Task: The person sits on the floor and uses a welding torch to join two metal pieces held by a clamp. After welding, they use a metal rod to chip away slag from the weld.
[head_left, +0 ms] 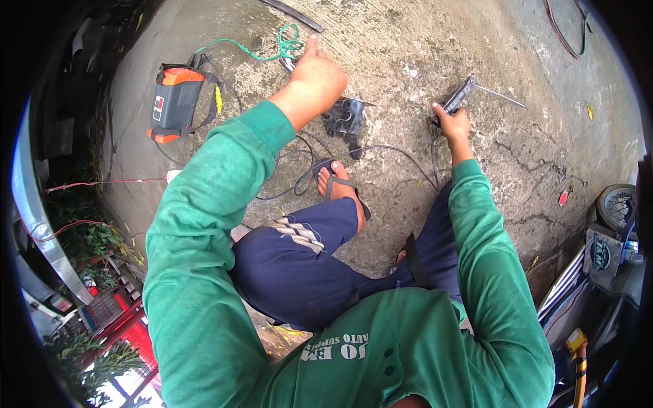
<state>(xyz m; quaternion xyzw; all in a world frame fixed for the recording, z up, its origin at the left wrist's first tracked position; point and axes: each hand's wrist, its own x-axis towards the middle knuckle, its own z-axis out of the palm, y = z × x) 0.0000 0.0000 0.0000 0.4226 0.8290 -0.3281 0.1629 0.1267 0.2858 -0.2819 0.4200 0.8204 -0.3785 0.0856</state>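
My right hand [454, 124] grips a black electrode holder [460, 95], which has a thin welding rod [502, 97] sticking out to the right. Closed and seen from the back, my left hand [317, 79] is at the upper middle; its fingertips and anything inside them are hidden. A small metal piece [287, 64] shows at its left side, below a loose coil of green wire [289, 45]. Just under the left hand, a dark metal part [345, 121] with several openings lies on the concrete, near my sandalled foot [337, 183].
An orange and black welding machine [178, 102] with a strap sits at the left. Black cable [299, 178] loops around my foot. A dark metal strip [294, 13] lies at the top. A wheel [617, 207] stands at the right edge, and a red hose [566, 34] lies at upper right.
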